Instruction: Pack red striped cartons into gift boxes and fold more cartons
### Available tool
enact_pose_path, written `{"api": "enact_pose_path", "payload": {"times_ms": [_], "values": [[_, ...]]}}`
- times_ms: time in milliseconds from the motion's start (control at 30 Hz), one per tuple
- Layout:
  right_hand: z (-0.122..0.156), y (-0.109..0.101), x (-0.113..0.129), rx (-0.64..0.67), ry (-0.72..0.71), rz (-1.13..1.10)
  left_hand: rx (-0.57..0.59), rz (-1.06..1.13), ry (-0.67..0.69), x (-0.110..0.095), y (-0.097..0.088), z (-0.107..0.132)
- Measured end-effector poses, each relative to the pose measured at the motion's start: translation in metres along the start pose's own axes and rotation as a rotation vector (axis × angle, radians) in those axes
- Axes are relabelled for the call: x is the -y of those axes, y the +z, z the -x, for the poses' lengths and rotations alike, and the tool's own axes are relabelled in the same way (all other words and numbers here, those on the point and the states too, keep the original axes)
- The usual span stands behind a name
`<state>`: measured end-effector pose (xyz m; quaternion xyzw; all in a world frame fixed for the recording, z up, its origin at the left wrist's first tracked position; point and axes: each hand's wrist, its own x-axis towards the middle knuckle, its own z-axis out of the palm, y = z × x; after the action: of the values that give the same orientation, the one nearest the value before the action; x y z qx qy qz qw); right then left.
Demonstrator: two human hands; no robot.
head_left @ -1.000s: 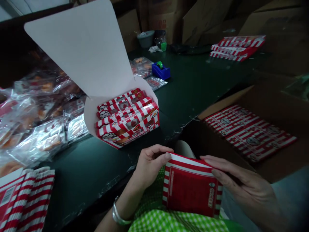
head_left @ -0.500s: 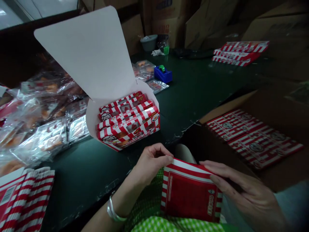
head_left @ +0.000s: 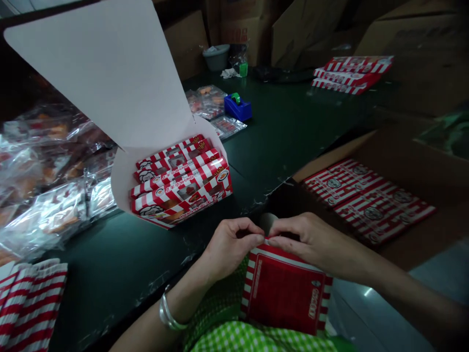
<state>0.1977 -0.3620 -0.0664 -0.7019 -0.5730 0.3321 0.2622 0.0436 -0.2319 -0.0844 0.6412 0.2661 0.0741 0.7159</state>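
A flat red packet (head_left: 284,288) with white-striped edges hangs upright in front of my lap, its printed red face towards me. My left hand (head_left: 234,249) pinches its top edge near the left corner between thumb and fingers. Right beside it, the thumb and fingers of my right hand (head_left: 306,239) pinch the same top edge. On the table ahead, an open display box (head_left: 179,215) with a tall white lid (head_left: 106,73) holds several striped packs (head_left: 178,181) in a row. The packet's contents, if any, are hidden.
Clear bags (head_left: 58,210) lie heaped at left, above a pile of striped packaging (head_left: 32,303). A cardboard carton (head_left: 388,249) with striped boxes (head_left: 366,200) is at right. Farther back are a blue tape dispenser (head_left: 238,108), a grey bowl (head_left: 216,58) and stacked striped boxes (head_left: 351,73).
My right hand has moved left along the packet's top edge, from its right corner to beside my left hand. The left hand keeps its pinch. The view has shifted slightly.
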Motion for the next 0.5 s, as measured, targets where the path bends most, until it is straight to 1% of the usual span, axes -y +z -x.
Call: {"api": "enact_pose_path", "payload": {"times_ms": [67, 167, 267, 333, 400, 500], "values": [[-0.01, 0.0, 0.003, 0.05, -0.057, 0.02, 0.02, 0.028, -0.015, 0.001, -0.001, 0.003], [-0.012, 0.003, 0.003, 0.016, -0.1, 0.078, 0.029, 0.091, -0.004, 0.011, -0.001, 0.008], [-0.006, 0.007, 0.002, 0.036, -0.139, 0.064, -0.042, 0.064, 0.074, 0.025, -0.002, 0.014], [0.003, 0.011, -0.001, 0.024, -0.168, 0.025, -0.082, 0.041, 0.117, 0.033, -0.006, 0.017], [0.012, 0.016, -0.007, -0.062, -0.164, -0.007, -0.11, 0.01, 0.148, 0.039, -0.012, 0.02], [0.026, 0.025, -0.019, -0.309, -0.043, -0.045, -0.163, -0.048, 0.169, 0.039, -0.021, 0.021]]}}
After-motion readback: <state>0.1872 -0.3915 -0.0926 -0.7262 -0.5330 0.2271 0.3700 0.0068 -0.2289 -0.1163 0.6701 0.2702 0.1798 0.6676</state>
